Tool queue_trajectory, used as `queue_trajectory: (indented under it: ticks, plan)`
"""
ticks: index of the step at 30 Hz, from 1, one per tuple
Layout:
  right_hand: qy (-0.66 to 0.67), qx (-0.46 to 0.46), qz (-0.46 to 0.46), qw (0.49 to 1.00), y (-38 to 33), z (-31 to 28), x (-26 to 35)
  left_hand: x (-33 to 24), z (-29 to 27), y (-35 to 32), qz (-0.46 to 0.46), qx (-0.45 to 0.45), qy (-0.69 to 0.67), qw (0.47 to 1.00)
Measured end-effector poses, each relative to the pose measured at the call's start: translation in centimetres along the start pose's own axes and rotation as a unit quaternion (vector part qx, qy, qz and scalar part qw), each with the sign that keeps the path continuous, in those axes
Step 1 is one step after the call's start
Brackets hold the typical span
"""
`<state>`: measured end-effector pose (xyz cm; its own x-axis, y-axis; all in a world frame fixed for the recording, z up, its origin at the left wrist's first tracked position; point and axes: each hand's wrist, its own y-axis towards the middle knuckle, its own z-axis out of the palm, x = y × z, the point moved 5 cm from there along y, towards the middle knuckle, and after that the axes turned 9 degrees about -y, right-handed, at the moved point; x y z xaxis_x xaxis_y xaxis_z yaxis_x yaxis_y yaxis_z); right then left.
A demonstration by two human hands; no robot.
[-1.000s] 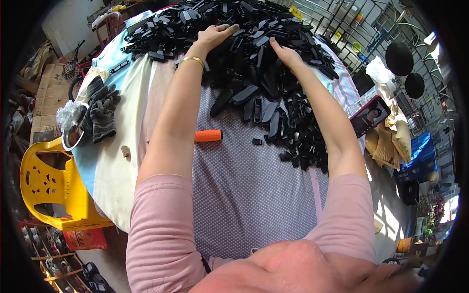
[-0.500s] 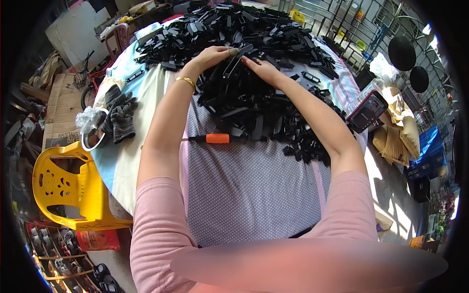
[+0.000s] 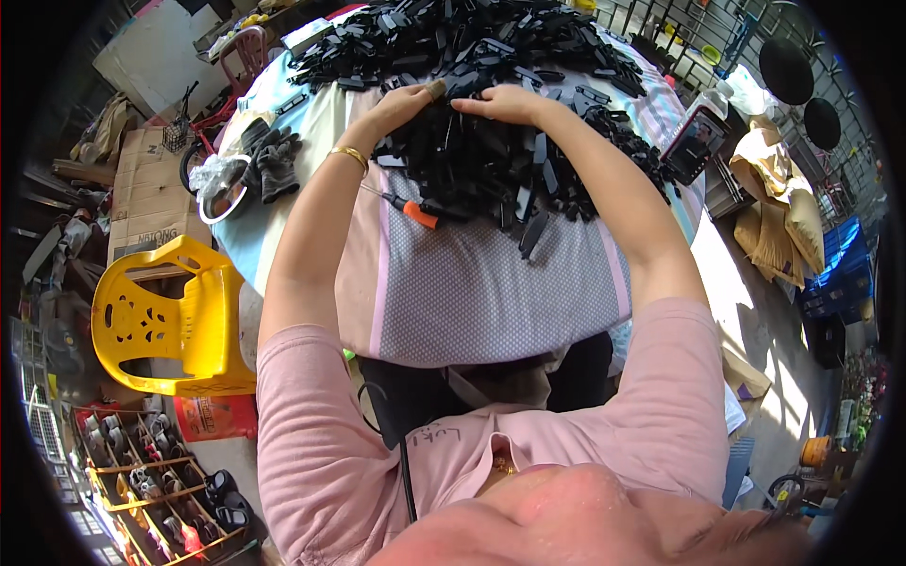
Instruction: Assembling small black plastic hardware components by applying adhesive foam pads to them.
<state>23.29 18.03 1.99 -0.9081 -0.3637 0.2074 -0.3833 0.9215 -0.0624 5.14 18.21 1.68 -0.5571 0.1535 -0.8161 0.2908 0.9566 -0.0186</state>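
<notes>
A big heap of black plastic parts (image 3: pixel 491 104) covers the far half of a cloth-covered table (image 3: pixel 491 292). My left hand (image 3: pixel 408 98) rests on the heap's near edge, fingers spread over the parts, a gold bangle on its wrist. My right hand (image 3: pixel 502 100) lies beside it, fingers curled over the pile, fingertips almost meeting the left hand. Both arms reach out in pink sleeves. An orange-handled screwdriver (image 3: pixel 411 208) lies on the cloth below my left forearm.
Dark work gloves (image 3: pixel 274 160) and a round bowl with a plastic bag (image 3: pixel 222 187) sit at the table's left edge. A yellow plastic chair (image 3: pixel 165 316) stands left of the table. A phone (image 3: pixel 696 143) rests at the right edge. Shelves of small items are at lower left.
Both hands have drawn nearer to me across the heap, dragging a mound of black parts toward the table's near side. The view has shifted, so the table sits higher in it.
</notes>
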Motion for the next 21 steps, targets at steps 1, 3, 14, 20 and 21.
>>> queue_trajectory:
  ticks: [1,3,14,20,21]
  plan:
    - [0.003,-0.028,-0.017,0.999,-0.4,-0.6,-0.5,-1.8,0.1,-1.1,0.054,-0.026,0.011,0.998]
    - [-0.015,-0.175,-0.067,0.982,-1.6,-3.0,1.6,1.6,-2.7,0.5,0.264,-0.126,0.058,0.955]
    - [-0.044,-0.287,-0.052,0.955,-23.2,1.8,-1.0,-6.7,9.2,-19.0,0.343,-0.013,0.105,0.934]
    - [-0.108,-0.307,-0.011,0.945,-22.7,4.6,-2.1,-7.8,17.8,-16.6,0.27,-0.026,0.241,0.932]
    - [-0.101,-0.299,-0.005,0.949,-22.6,5.0,-2.0,-7.7,18.3,-16.1,0.247,-0.031,0.276,0.929]
